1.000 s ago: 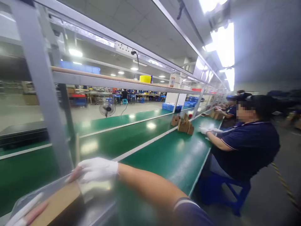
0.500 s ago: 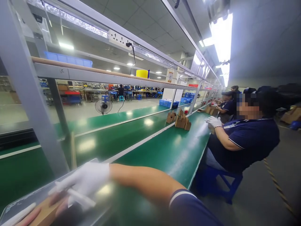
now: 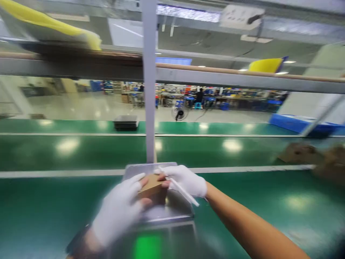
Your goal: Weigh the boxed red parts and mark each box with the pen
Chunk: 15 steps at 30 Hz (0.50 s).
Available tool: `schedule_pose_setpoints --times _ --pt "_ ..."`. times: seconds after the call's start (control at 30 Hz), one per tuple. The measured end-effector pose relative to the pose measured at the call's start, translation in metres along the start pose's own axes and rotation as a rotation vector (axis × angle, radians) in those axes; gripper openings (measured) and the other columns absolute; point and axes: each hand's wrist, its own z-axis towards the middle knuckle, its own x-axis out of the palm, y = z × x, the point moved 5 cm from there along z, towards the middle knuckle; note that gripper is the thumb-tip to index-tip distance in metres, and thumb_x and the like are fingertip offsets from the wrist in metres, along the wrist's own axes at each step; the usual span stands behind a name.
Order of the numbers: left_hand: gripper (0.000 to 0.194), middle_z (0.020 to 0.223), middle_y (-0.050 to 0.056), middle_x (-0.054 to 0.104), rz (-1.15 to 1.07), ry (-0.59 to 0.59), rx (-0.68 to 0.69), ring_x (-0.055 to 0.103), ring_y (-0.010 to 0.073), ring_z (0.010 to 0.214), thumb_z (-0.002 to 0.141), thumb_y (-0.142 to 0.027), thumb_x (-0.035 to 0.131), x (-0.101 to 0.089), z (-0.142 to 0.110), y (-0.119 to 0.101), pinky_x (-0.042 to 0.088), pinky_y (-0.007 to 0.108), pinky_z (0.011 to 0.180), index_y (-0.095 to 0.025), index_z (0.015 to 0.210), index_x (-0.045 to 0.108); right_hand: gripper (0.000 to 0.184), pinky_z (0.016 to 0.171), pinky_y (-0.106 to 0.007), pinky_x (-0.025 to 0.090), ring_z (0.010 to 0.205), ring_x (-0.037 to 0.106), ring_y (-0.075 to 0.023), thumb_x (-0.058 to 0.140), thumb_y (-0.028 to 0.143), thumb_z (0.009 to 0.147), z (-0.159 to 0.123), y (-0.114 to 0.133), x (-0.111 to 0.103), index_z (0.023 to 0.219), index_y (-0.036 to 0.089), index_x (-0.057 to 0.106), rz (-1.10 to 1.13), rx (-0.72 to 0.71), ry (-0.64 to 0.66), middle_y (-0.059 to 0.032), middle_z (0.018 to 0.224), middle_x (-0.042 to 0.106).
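A small brown cardboard box [image 3: 153, 185] sits on the steel pan of a weighing scale [image 3: 175, 210] in front of me. My left hand [image 3: 120, 210], in a white glove, wraps its fingers over the box's near left side. My right hand [image 3: 185, 180], also gloved, touches the box's far right edge and pinches a thin white pen-like stick [image 3: 180, 187] that slants down to the right. The scale's display [image 3: 147, 246] glows green below the pan.
A grey upright post [image 3: 150, 82] rises just behind the scale. Green conveyor belts [image 3: 67, 151] run left to right. Blurred brown cartons [image 3: 309, 156] lie at the right, a black tray stack [image 3: 126, 123] at the back, and a blue bin [image 3: 302, 124] at far right.
The view has swung left from the row of seated workers to face the scale squarely. Both hands now rest on the brown box, which is centred in view.
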Motion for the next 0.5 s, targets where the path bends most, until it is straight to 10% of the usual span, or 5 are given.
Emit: schedule_pose_setpoints --times 0.5 --pt "0.034 0.124 0.001 0.059 0.170 -0.095 0.126 0.062 0.0244 0.100 0.084 -0.038 0.049 0.000 -0.009 0.004 0.052 0.036 0.084 -0.034 0.116 0.060 0.024 0.098 -0.033 0.042 0.112 0.052 -0.0198 0.052 0.033 0.089 -0.011 -0.001 0.026 0.106 0.021 0.063 -0.311 -0.202 -0.095 -0.0084 0.119 0.058"
